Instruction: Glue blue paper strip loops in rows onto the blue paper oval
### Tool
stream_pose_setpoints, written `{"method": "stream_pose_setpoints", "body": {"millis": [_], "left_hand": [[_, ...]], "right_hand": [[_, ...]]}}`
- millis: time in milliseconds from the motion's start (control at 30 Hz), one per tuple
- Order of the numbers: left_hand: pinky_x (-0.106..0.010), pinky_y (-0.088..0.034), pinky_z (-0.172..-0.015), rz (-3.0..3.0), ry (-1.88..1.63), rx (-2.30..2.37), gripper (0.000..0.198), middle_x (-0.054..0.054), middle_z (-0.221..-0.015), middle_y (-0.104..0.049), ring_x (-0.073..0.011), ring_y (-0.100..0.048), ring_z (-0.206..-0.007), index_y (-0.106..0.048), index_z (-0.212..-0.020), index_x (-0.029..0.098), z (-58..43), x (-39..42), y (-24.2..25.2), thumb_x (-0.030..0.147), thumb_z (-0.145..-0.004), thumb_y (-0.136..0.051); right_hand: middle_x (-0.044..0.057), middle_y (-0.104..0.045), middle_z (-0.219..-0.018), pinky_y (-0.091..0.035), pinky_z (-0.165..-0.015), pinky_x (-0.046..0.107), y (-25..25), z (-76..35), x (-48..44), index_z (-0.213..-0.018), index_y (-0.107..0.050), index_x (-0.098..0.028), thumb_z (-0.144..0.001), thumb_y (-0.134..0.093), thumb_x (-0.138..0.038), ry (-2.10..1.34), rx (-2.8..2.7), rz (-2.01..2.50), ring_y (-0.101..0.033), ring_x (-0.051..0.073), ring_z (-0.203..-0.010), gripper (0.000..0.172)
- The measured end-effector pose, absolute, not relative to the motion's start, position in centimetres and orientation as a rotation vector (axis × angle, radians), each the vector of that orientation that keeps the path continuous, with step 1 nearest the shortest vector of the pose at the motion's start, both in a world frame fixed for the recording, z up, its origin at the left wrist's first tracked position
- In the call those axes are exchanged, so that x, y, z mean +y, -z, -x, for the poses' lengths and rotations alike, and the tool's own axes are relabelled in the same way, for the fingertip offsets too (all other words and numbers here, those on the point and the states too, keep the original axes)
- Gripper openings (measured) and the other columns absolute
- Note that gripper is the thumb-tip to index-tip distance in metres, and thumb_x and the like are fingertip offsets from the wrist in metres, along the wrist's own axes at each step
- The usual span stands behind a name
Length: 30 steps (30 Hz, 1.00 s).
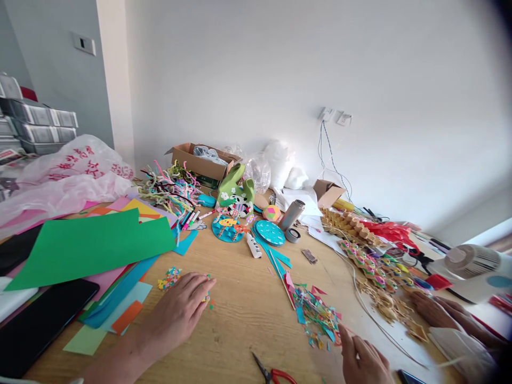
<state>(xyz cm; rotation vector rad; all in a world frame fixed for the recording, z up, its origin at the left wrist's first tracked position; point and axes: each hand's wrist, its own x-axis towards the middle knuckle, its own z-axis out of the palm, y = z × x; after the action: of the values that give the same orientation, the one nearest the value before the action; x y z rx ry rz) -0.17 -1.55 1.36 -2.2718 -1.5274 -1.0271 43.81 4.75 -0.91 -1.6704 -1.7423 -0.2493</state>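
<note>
My left hand [180, 312] lies flat on the wooden table [244, 314], fingers stretched out, with the fingertips touching a few tiny coloured paper bits. A small heap of confetti [169, 278] sits just beyond it. My right hand [361, 360] shows only in part at the bottom edge. Its fingers reach toward a pile of cut paper scraps [316, 318] and nothing shows in them. Red-handled scissors [275, 375] lie between my two hands.
Coloured paper sheets, topped by a green one [92, 245], and a black tablet [40, 320] cover the left. Teal paper crafts [269, 233], a glue bottle [253, 245], pipe cleaners [170, 189] and boxes fill the back. Another person's hands [436, 312] rest right, by decorated ornaments [364, 256] and a white fan [476, 261].
</note>
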Motion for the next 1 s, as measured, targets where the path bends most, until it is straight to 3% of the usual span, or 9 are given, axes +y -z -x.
{"method": "stream_pose_setpoints", "body": {"millis": [133,267,333,467,567,667,833,1000], "left_hand": [[-0.035,-0.052,-0.094,2.271,1.004,-1.547,0.037,-0.006,-0.118,-0.067,-0.0205,-0.062,-0.108,-0.056,-0.128,0.023,0.6,-1.5,-1.3,0.017,-0.093,-0.048],[-0.035,-0.052,-0.095,2.277,1.0,-1.555,0.037,-0.006,-0.118,-0.067,-0.0207,-0.062,-0.108,-0.055,-0.128,0.023,0.6,-1.4,-1.0,0.018,-0.092,-0.048],[-0.035,-0.052,-0.095,2.283,0.998,-1.546,0.037,-0.006,-0.119,-0.067,-0.0207,-0.063,-0.109,-0.055,-0.129,0.023,0.6,-1.3,-0.8,0.018,-0.092,-0.048],[-0.035,-0.052,-0.094,2.285,0.992,-1.551,0.038,-0.006,-0.119,-0.067,-0.0204,-0.062,-0.109,-0.054,-0.129,0.023,0.6,-1.4,-0.8,0.018,-0.093,-0.048],[-0.035,-0.052,-0.095,2.282,0.988,-1.559,0.038,-0.006,-0.119,-0.067,-0.0205,-0.062,-0.109,-0.054,-0.13,0.022,0.6,-1.4,-0.9,0.018,-0.093,-0.048],[-0.035,-0.053,-0.095,2.289,0.976,-1.565,0.038,-0.006,-0.119,-0.067,-0.0206,-0.063,-0.109,-0.054,-0.13,0.022,0.7,-1.5,-1.0,0.019,-0.093,-0.048],[-0.034,-0.053,-0.095,2.301,0.973,-1.573,0.038,-0.005,-0.12,-0.067,-0.0202,-0.063,-0.11,-0.054,-0.131,0.023,0.6,-1.5,-1.0,0.02,-0.094,-0.048],[-0.033,-0.053,-0.096,2.311,0.973,-1.597,0.038,-0.005,-0.119,-0.068,-0.0195,-0.063,-0.11,-0.054,-0.131,0.023,0.8,-1.4,-1.1,0.021,-0.093,-0.049]], "right_hand": [[0.005,-0.061,-0.061,-0.041,-0.072,0.04,1.4,-42.5,5.4,-0.06,-0.056,-0.024,-0.088,-0.028,-0.079,0.376,-1.63,1.66,-0.058,0.025,-0.064,0.068],[0.018,-0.067,-0.1,-0.041,-0.078,0.044,2.0,-42.0,5.6,-0.096,-0.065,-0.016,-0.088,-0.027,-0.079,0.571,-1.53,1.599,-0.059,0.034,-0.093,0.074],[0.019,-0.066,-0.107,-0.04,-0.082,0.045,2.0,-41.9,5.5,-0.096,-0.066,-0.015,-0.089,-0.031,-0.077,0.627,-1.541,1.55,-0.058,0.035,-0.097,0.071],[0.009,-0.07,-0.083,-0.037,-0.08,0.042,1.8,-41.8,4.8,-0.069,-0.065,-0.023,-0.094,-0.034,-0.069,0.601,-1.647,1.524,-0.058,0.029,-0.084,0.061],[0.007,-0.07,-0.075,-0.036,-0.079,0.041,1.7,-41.5,4.6,-0.061,-0.063,-0.025,-0.093,-0.036,-0.069,0.582,-1.672,1.536,-0.058,0.028,-0.081,0.061],[0.009,-0.07,-0.077,-0.037,-0.078,0.041,1.8,-41.2,4.8,-0.062,-0.059,-0.024,-0.09,-0.036,-0.074,0.6,-1.591,1.532,-0.058,0.028,-0.08,0.062],[0.013,-0.07,-0.086,-0.039,-0.079,0.042,2.1,-41.7,5.2,-0.081,-0.063,-0.02,-0.087,-0.026,-0.081,0.534,-1.532,1.62,-0.059,0.031,-0.083,0.071],[0.009,-0.071,-0.075,-0.036,-0.084,0.045,2.3,-42.3,4.7,-0.067,-0.061,-0.025,-0.087,-0.025,-0.081,0.311,-1.593,1.689,-0.059,0.032,-0.087,0.07]]}}
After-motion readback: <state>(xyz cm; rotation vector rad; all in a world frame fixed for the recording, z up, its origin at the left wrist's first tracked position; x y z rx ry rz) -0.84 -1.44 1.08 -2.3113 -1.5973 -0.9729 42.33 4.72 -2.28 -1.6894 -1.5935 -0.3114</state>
